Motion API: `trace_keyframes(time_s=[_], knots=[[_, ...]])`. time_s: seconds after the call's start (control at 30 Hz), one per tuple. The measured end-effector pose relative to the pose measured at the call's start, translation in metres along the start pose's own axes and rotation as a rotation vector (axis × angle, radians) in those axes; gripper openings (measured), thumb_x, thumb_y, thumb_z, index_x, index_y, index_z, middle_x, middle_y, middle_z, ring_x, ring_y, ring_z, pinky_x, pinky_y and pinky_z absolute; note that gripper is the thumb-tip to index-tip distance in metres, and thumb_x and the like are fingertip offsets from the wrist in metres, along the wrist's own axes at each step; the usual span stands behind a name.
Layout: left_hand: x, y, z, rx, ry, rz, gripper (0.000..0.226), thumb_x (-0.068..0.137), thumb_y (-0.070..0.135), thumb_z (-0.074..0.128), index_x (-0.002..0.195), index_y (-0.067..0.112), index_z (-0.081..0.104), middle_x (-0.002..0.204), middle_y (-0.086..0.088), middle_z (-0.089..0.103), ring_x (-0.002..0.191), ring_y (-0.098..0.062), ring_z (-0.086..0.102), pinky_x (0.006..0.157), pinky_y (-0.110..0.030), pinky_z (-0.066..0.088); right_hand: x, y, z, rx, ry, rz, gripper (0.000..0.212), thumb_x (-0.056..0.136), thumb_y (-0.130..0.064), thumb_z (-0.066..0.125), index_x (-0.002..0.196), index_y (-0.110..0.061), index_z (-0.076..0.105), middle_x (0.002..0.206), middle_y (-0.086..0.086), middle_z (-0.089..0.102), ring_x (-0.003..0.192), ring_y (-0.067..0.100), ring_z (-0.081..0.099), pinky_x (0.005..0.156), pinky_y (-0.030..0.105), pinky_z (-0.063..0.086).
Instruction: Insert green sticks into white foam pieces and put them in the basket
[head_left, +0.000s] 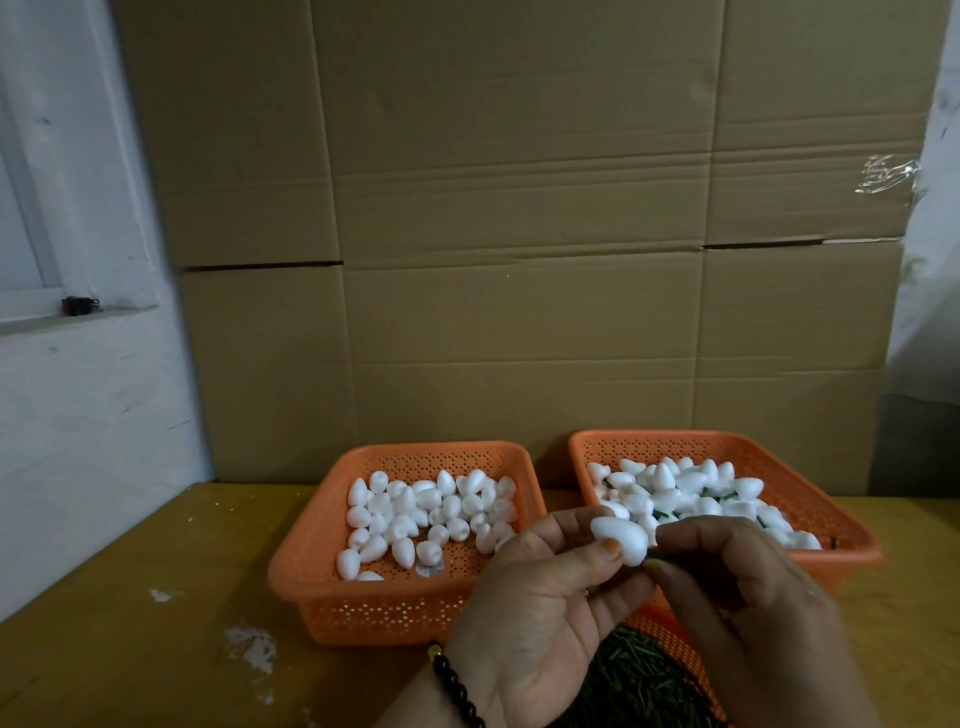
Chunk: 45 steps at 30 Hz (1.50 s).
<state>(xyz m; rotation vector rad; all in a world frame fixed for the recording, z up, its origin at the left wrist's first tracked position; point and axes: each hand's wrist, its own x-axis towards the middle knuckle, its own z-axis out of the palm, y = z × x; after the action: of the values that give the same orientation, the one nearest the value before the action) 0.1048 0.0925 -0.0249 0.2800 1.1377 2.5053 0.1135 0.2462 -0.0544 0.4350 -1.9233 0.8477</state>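
Nearest me, a third orange basket (685, 654) holds a heap of green sticks (639, 680), partly hidden under my hands. My left hand (540, 597), beaded bracelet (457, 686) on its wrist, pinches a white foam piece (621, 538) between thumb and fingers. My right hand (737, 582) curls its fingers round a green stick (655, 555) whose tip meets the foam's base. Beyond, on the yellow worktop (130, 597), the left basket (374, 608) holds plain foam pieces; the right basket (841, 525) holds foam pieces with green sticks showing. Cardboard (519, 208) stands behind.
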Motion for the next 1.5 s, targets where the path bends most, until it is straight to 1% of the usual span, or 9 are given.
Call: trace_keyframes(time_s=[0.1, 0.23, 0.37, 0.63, 0.8, 1.03, 1.27, 1.4, 1.5], knots=[[0.000, 0.002, 0.000, -0.017, 0.000, 0.025, 0.034, 0.067, -0.008, 0.065, 0.100, 0.000, 0.065, 0.096, -0.020, 0.071, 0.079, -0.024, 0.072, 0.064, -0.032, 0.058, -0.001, 0.000, 0.000, 0.077, -0.010, 0.042, 0.028, 0.064, -0.017, 0.074, 0.091, -0.018, 0.066, 0.083, -0.008, 0.067, 0.082, -0.011, 0.063, 0.069, -0.003, 0.044], [0.001, 0.008, -0.004, -0.036, 0.027, 0.088, 0.040, 0.067, -0.008, 0.065, 0.106, 0.001, 0.061, 0.094, -0.020, 0.071, 0.078, -0.024, 0.070, 0.066, -0.033, 0.059, -0.002, 0.002, 0.001, 0.096, -0.037, 0.049, 0.038, 0.062, -0.006, 0.081, 0.093, -0.020, 0.064, 0.083, -0.007, 0.068, 0.081, -0.012, 0.064, 0.069, -0.002, 0.045], [0.002, 0.015, -0.008, -0.016, 0.046, 0.212, 0.035, 0.068, -0.008, 0.068, 0.101, 0.001, 0.062, 0.092, -0.017, 0.071, 0.078, -0.022, 0.070, 0.071, -0.031, 0.059, -0.002, -0.001, 0.003, 0.074, -0.075, 0.000, 0.032, 0.065, -0.012, 0.074, 0.092, -0.025, 0.063, 0.083, -0.015, 0.066, 0.079, -0.015, 0.062, 0.070, -0.002, 0.044], [0.001, 0.018, -0.012, 0.291, 0.033, 0.447, 0.028, 0.059, 0.008, 0.077, 0.084, 0.020, 0.074, 0.093, -0.007, 0.069, 0.088, -0.016, 0.062, 0.080, -0.025, 0.053, -0.005, 0.000, 0.003, 0.073, -0.157, -0.080, 0.032, 0.070, -0.021, 0.072, 0.096, -0.035, 0.060, 0.092, -0.020, 0.061, 0.080, -0.006, 0.065, 0.065, 0.020, 0.054], [0.000, 0.017, -0.010, 0.249, 0.011, 0.412, 0.026, 0.069, 0.004, 0.068, 0.091, 0.016, 0.074, 0.096, -0.007, 0.071, 0.088, -0.015, 0.066, 0.078, -0.028, 0.054, -0.005, -0.001, 0.003, 0.043, -0.165, -0.107, 0.035, 0.074, -0.020, 0.076, 0.096, -0.039, 0.056, 0.091, -0.020, 0.061, 0.077, -0.007, 0.063, 0.064, 0.018, 0.052], [0.002, 0.013, -0.009, 0.310, 0.053, 0.404, 0.023, 0.063, 0.004, 0.073, 0.082, 0.018, 0.074, 0.087, -0.009, 0.072, 0.084, -0.019, 0.066, 0.076, -0.027, 0.055, -0.006, 0.001, 0.004, 0.031, -0.183, -0.115, 0.036, 0.069, -0.021, 0.075, 0.094, -0.038, 0.057, 0.089, -0.019, 0.062, 0.075, -0.007, 0.062, 0.063, 0.016, 0.051], [0.005, 0.010, -0.009, 0.203, 0.065, 0.329, 0.037, 0.061, 0.003, 0.077, 0.095, 0.005, 0.061, 0.080, -0.005, 0.071, 0.073, -0.017, 0.067, 0.071, -0.030, 0.055, -0.008, 0.000, 0.002, 0.051, -0.164, -0.086, 0.031, 0.074, -0.021, 0.078, 0.093, -0.038, 0.060, 0.089, -0.022, 0.061, 0.075, -0.006, 0.064, 0.064, 0.015, 0.051], [0.007, 0.006, -0.013, 0.357, 0.132, 0.368, 0.029, 0.056, 0.008, 0.080, 0.079, 0.017, 0.065, 0.083, 0.003, 0.072, 0.076, -0.015, 0.066, 0.069, -0.026, 0.054, -0.008, -0.002, 0.002, 0.074, -0.133, -0.020, 0.035, 0.072, -0.020, 0.072, 0.098, -0.040, 0.059, 0.090, -0.021, 0.063, 0.075, -0.005, 0.065, 0.064, 0.013, 0.051], [0.006, 0.002, -0.015, 0.567, 0.155, 0.471, 0.023, 0.054, 0.015, 0.081, 0.071, 0.027, 0.069, 0.083, 0.004, 0.071, 0.078, 0.000, 0.065, 0.065, -0.015, 0.050, -0.008, -0.004, 0.001, 0.142, -0.122, 0.065, 0.032, 0.082, -0.025, 0.071, 0.104, -0.044, 0.058, 0.091, -0.020, 0.067, 0.075, -0.004, 0.067, 0.068, 0.009, 0.050]])
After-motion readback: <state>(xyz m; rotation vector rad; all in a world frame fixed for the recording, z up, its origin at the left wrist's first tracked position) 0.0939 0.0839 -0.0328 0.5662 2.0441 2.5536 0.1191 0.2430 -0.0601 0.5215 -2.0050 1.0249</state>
